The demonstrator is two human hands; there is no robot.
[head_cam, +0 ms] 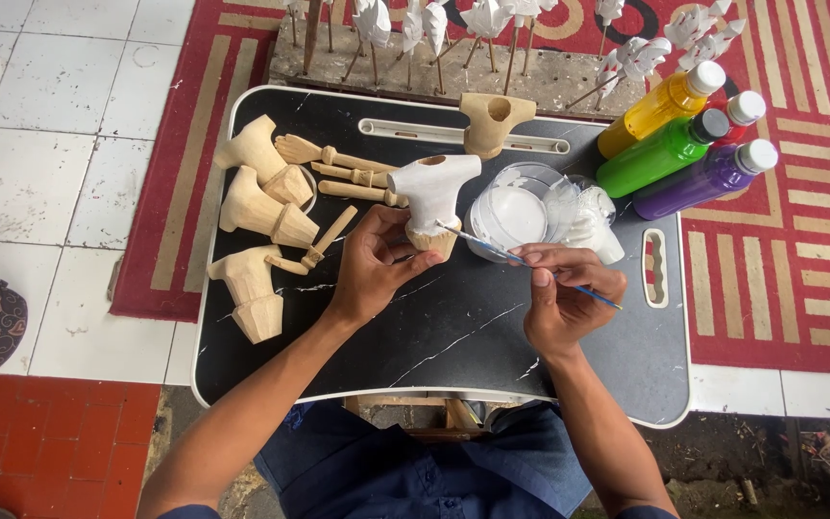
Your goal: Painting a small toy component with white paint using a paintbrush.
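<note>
Head view shows a white-coated carved wooden torso (pixel 431 199) near the black tray table's (pixel 453 336) middle, clamped at its bare base by the left hand (pixel 374 264). Right hand (pixel 561 293) pinches a thin blue-handled paintbrush (pixel 511 257) against it. Just beside sits a clear tub of white paint (pixel 514 217); unpainted wooden torsos (pixel 256 216) line the left edge.

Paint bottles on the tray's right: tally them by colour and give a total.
Yellow bottle: 1
Green bottle: 1
Purple bottle: 1
Red bottle, mostly hidden behind the others: 1
Total: 4
</note>
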